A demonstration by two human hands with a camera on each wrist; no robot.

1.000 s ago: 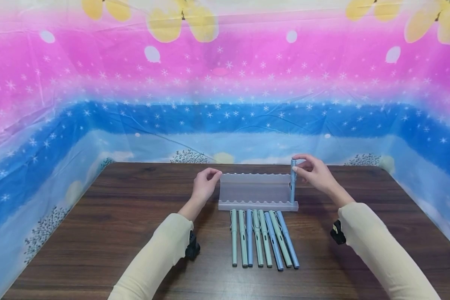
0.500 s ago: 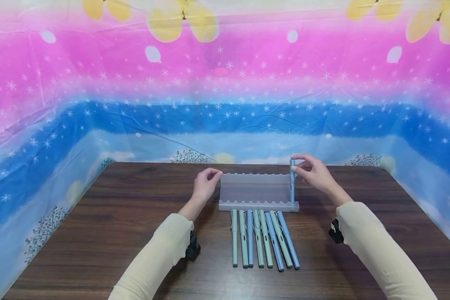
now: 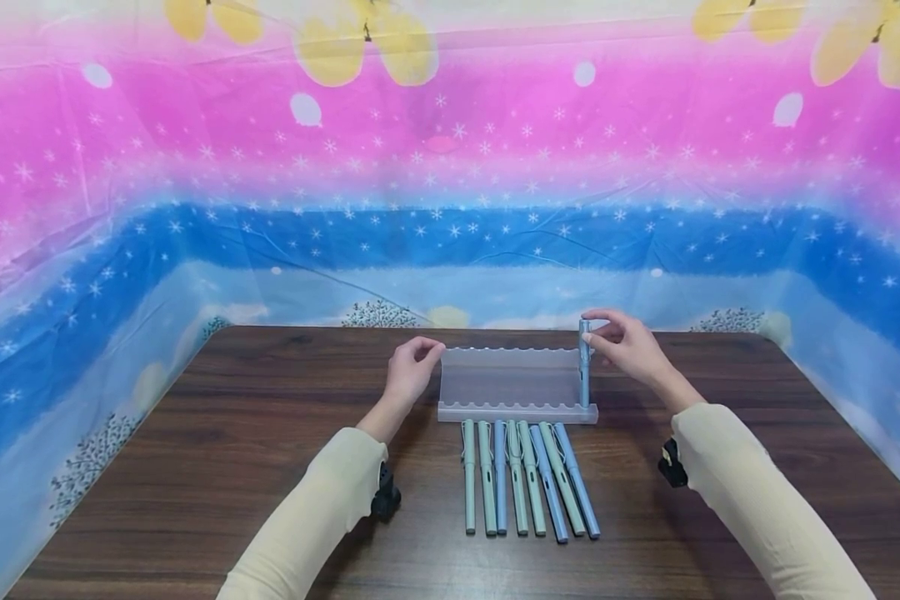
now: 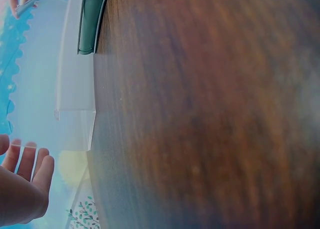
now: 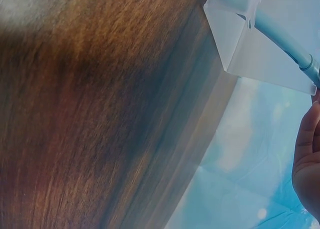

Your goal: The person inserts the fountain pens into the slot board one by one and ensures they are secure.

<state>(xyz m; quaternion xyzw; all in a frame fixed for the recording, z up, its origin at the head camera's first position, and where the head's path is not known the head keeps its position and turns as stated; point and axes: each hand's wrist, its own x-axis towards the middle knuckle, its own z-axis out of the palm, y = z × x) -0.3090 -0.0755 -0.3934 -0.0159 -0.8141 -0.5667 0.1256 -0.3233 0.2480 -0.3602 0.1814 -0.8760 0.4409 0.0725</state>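
A clear frosted plastic pen rack (image 3: 510,377) with scalloped edges stands on the table. My left hand (image 3: 409,368) pinches its upper left corner; the left wrist view shows these fingers (image 4: 43,173) at the rack's end. At the rack's right end, a blue pen (image 3: 585,375) stands nearly upright with its lower end in the front ledge. My right hand (image 3: 632,348) holds this pen near its top between thumb and fingers. In the right wrist view the pen (image 5: 285,39) leans across the rack's end (image 5: 225,44), and most of the hand is cut off.
Several capped pens lie side by side before the rack, some green (image 3: 469,479) and some blue (image 3: 547,483). The brown wooden table (image 3: 270,450) extends to both sides. A patterned cloth (image 3: 450,233) hangs around its back and sides.
The blue pen's top has shifted slightly left with my right hand, so it stands straighter at the rack's right end. My left hand keeps its place on the corner.
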